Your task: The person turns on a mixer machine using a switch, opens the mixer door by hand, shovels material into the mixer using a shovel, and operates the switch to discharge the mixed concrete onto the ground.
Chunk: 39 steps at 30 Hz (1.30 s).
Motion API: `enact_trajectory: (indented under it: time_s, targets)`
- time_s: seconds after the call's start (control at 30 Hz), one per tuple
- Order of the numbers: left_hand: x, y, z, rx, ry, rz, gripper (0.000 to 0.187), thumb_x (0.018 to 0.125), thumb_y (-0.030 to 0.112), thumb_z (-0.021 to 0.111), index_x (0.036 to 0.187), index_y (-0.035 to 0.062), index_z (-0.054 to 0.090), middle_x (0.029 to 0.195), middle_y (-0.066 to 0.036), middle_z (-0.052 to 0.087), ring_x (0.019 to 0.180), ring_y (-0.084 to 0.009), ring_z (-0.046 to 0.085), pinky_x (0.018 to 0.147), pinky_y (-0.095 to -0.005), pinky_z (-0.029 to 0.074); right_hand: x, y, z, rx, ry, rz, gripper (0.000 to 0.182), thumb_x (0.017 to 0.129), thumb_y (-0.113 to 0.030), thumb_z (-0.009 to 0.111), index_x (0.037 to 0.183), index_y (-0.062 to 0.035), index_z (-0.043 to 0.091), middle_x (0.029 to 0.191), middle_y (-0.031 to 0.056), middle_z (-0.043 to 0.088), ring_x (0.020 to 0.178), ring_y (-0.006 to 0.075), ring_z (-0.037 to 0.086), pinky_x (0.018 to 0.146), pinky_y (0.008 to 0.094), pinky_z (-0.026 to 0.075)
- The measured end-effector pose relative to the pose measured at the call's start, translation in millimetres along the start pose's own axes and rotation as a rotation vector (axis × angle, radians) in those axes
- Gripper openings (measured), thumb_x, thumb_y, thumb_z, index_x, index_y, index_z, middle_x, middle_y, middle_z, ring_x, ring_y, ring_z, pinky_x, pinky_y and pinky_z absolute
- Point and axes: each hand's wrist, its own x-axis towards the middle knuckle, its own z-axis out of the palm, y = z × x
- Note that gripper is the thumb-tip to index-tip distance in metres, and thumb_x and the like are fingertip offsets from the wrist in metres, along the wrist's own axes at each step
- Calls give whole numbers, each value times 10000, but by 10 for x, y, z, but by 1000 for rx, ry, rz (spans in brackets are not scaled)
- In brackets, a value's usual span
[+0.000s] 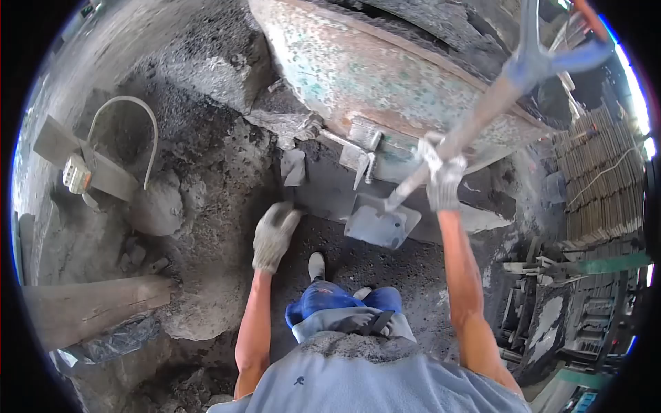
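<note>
My right hand [444, 182], in a pale work glove, is closed round the shaft of a shovel [475, 124]. The shaft slants up to the right, ending in a forked blue-marked handle close to the camera. Low in front of my legs hangs its flat grey blade [383, 226], tilted. My left hand [274, 237], also gloved, is off the shovel, to the left of the blade. Its fingers are loosely bent and apart, and somewhat blurred; nothing is plainly held. Behind the blade stands a large worn metal tub [385, 76] with flaking green paint and a latch fitting [361, 148].
Heaped dark grit and a rough mound [220, 158] rise on the left, with a curved hose [153, 138] and a wooden log [103, 306]. Stacked thin boards [599, 179] and a green bar [613, 263] stand right. My boots are on gritty ground.
</note>
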Motion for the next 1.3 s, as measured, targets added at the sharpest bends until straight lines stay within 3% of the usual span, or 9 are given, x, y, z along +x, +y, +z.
enact_trajectory:
  time_s: [0.23,0.37,0.5,0.8,0.97,1.13,1.17,1.2,1.3]
  targets:
    - [-450,-1181,345,-26,-296,-290,206,906,182,676,1003,4,708,844,-30,685,735,-112,602,672,-271,488,1337,-3011,988,-828,-386,-1121,165,918,-108,639,1019,22,635,839,75,637,751,171,631,703,332,543]
    - [279,-930,440,-110,-220,-138,226,937,191,659,1062,8,701,833,-9,663,733,-85,572,659,-254,472,1250,-3760,1369,-74,-362,-703,171,907,-126,637,902,42,606,675,82,567,603,191,593,615,374,528]
    - [1130,-234,507,-36,-97,150,343,931,308,647,1092,7,678,1020,-179,723,958,-322,681,860,-395,508,772,-3339,619,-258,-228,-450,297,875,-163,684,1025,87,625,741,96,588,671,204,628,651,352,539]
    - [2411,288,1732,-300,-126,219,385,949,321,682,1121,-24,701,1023,-121,737,898,-153,663,806,-305,520,-577,-2438,-1045,-472,260,-50,376,789,-41,755,1090,142,623,808,118,644,708,208,678,723,376,637]
    - [1937,232,1432,-290,-295,179,412,989,375,619,1002,-28,707,932,-64,723,787,-148,628,699,-317,507,-1399,-2648,-1905,-522,491,-1,394,779,-4,762,1107,151,609,838,131,645,728,222,685,723,383,636]
    - [108,-408,1295,-304,-535,-292,428,982,446,601,923,33,697,846,-25,676,734,-159,653,706,-321,547,-2172,-2516,-2449,-440,585,8,355,797,0,759,1086,139,607,841,131,653,695,216,679,742,414,639]
    - [-27,-765,1253,-990,-772,-792,270,983,316,593,954,65,689,908,16,647,806,-135,640,721,-281,528,-2337,-2429,-2527,-464,624,24,349,795,5,761,1082,133,608,841,131,653,705,215,679,757,430,640]
    - [-238,-1262,1251,-366,-825,-60,184,972,228,572,925,85,677,881,27,629,755,-114,610,668,-263,501,-2480,-2404,-2595,-446,638,52,332,797,25,750,1086,117,616,840,128,654,712,212,682,778,452,639]
    - [-1069,-1409,1117,-288,-797,-526,87,936,123,591,864,101,634,770,49,565,639,-79,558,538,-236,453,-2926,-2301,-2818,-409,671,49,315,805,11,729,1096,78,630,791,116,657,671,209,664,724,425,626]
